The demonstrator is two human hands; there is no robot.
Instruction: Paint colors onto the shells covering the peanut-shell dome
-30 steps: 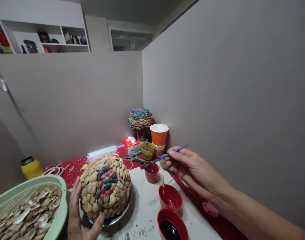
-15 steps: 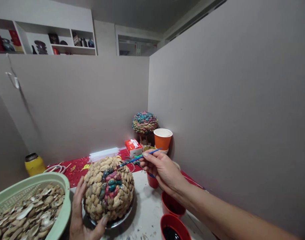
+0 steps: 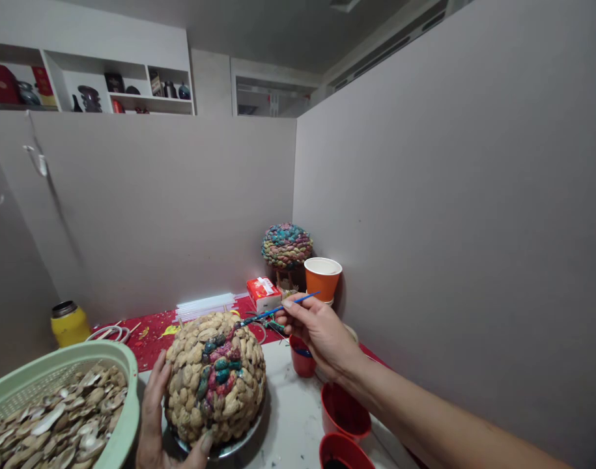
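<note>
A dome covered in peanut shells (image 3: 190, 365) rests in a shallow metal dish (image 3: 243, 443). Teal, pink and dark paint colours a patch of shells on its front. My left hand (image 3: 156, 430) steadies the dome from the left, fingers spread along its side and thumb at its lower front. Between the thumb and fingers of my right hand (image 3: 317, 326) is a thin blue paintbrush (image 3: 268, 313). Its bristles touch the upper part of the dome, at the top of the painted patch. Red cups of dark liquid, including one red cup (image 3: 344, 410), stand below my right forearm.
At left is a green basket (image 3: 131, 391) of empty shells, with a yellow container (image 3: 70, 324) behind. Towards the back corner stand a painted peanut-shell dome (image 3: 286, 246), an orange paper cup (image 3: 323, 280) and a red tissue pack (image 3: 263, 293). Grey panels (image 3: 425, 195) enclose the table.
The brush tip has shifted slightly on the upper dome, and a shell there looks pinker. My left hand stays in place. The whole view has tilted slightly, moving everything a little right and down.
</note>
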